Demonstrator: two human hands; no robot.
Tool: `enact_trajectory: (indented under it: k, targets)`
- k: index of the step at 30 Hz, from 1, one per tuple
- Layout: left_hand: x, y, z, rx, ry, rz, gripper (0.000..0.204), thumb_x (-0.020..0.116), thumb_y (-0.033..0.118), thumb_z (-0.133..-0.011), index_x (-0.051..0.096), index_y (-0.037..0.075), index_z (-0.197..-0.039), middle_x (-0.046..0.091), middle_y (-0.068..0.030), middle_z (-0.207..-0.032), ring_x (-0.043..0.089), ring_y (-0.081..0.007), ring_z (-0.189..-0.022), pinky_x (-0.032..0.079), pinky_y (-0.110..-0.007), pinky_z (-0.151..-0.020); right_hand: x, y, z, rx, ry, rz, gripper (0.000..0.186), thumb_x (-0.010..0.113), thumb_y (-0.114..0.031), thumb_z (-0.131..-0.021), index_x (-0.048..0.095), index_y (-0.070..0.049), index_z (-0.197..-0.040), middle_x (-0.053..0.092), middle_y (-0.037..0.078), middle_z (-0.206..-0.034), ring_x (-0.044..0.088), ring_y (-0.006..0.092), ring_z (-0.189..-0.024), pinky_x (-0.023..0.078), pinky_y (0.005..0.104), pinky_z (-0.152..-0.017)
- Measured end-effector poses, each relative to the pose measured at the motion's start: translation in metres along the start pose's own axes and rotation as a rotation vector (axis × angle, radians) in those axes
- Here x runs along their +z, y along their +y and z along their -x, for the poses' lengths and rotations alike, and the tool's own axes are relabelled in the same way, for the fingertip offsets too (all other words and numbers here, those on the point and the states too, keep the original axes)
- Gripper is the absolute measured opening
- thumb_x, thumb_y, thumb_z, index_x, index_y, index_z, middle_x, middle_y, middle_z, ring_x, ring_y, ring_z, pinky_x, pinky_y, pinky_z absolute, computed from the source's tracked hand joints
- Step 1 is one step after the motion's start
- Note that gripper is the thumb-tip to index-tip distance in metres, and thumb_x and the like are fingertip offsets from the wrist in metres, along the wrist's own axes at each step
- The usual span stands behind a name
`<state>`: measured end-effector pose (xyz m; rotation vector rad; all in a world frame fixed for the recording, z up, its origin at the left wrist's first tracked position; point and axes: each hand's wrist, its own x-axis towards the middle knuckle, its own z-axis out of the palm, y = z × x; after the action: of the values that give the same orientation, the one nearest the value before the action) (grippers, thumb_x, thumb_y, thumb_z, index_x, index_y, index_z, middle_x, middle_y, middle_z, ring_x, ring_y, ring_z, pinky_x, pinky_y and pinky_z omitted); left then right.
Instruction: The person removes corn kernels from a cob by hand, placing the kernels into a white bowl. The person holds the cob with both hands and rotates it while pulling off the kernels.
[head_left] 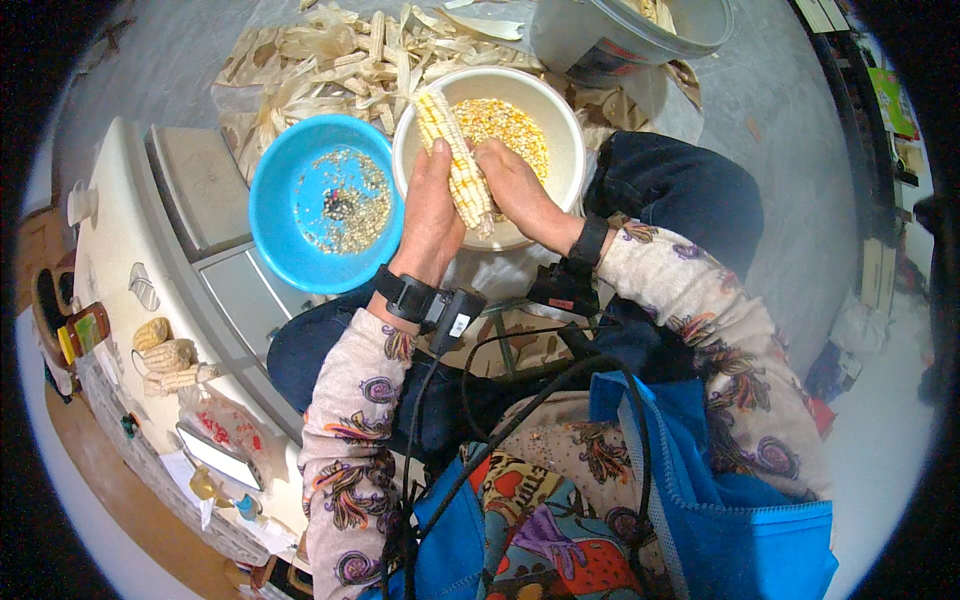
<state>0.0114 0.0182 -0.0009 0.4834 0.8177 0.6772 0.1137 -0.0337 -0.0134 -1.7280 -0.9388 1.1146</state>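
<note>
Between my hands is a corn cob (440, 125), tilted over a white bowl (571, 125). Its rows of pale yellow kernels are partly gone, leaving bare strips. My left hand (431, 215) grips the cob from the left, thumb along it. From the right, my right hand (520, 192) presses its curled fingers and thumb against the cob's side. Loose yellow kernels (510, 125) lie in the white bowl beneath. Left of it stands a blue basin (275, 200) with small pale kernels and some dark bits (340, 205) at its bottom.
Behind the bowls spreads a heap of dry husks and stripped cobs (330, 55). A large grey bucket (560, 45) stands at the far right of it. On the left, a white-topped cabinet (130, 240) carries several corn cobs (165, 355) and a tablet (220, 455). Black cables (467, 400) hang from my wrists.
</note>
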Motion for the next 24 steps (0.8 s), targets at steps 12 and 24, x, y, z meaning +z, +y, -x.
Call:
enact_trajectory:
  k: [12, 24]
  targets:
    - [0.009, -0.007, 0.004, 0.209, 0.107, -0.22, 0.029, 0.035, 0.024, -0.096, 0.042, 0.002, -0.114, 0.053, -0.0092, -0.1, 0.053, -0.0164, -0.091, 0.045, -0.031, -0.08, 0.006, -0.014, 0.011, 0.029, -0.037, -0.04, 0.047, 0.029, -0.035, -0.095, 0.046, 0.004, -0.118, 0.052, 0.024, -0.113, 0.05, 0.0328, -0.107, 0.037, 0.0349, -0.092]
    - [0.001, -0.003, -0.005, 0.112, 0.17, -0.04, 0.031, 0.034, 0.025, -0.096, 0.042, 0.003, -0.115, 0.053, -0.0092, -0.096, 0.053, -0.0167, -0.086, 0.046, -0.031, -0.078, 0.008, -0.029, 0.025, -0.001, -0.029, -0.013, 0.04, 0.032, -0.033, -0.095, 0.05, 0.002, -0.104, 0.058, 0.023, -0.099, 0.056, 0.0328, -0.094, 0.042, 0.0376, -0.081]
